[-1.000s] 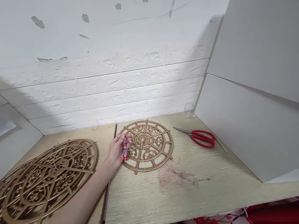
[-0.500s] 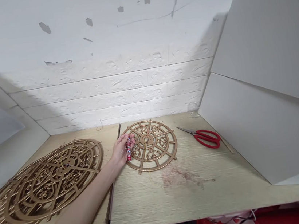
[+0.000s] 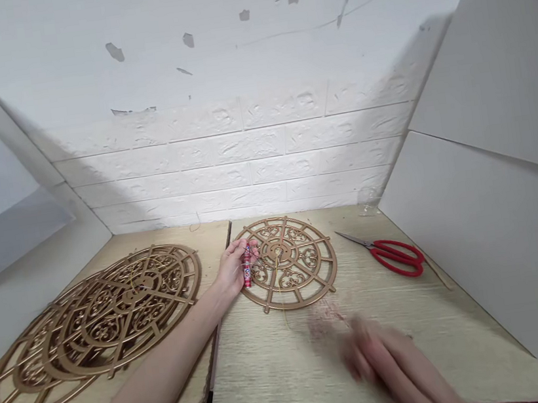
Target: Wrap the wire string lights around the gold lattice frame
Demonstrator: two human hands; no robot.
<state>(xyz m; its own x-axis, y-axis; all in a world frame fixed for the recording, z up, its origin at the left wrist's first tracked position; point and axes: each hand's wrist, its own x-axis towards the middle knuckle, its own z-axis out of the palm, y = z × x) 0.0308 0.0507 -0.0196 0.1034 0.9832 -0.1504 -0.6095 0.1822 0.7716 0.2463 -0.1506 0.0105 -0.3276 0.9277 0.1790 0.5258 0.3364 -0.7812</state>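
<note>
My left hand (image 3: 232, 269) is closed around a slim red tube (image 3: 247, 272) with printed marks, held upright at the left rim of a gold openwork disc (image 3: 296, 304). Thin dark cord shows by its fingertips. The disc lies flat on the board, and a yellow thread (image 3: 281, 292) runs from its centre towards the front edge. At the lower right, in front of the disc, my right hand (image 3: 383, 352) is smeared by motion. Its fingers are too blurred to show whether they hold anything.
Several similar gold discs (image 3: 138, 291) lie overlapping at the left. Red-handled scissors (image 3: 398, 257) rest at the right, beside a thin stick (image 3: 439, 271). A clear plastic piece (image 3: 368, 200) sits at the back right corner. White panels (image 3: 491, 232) flank the board.
My right hand has come into view from the lower right. The left hand keeps the red tube at the disc's rim. The whole view has shifted, so everything appears further right.
</note>
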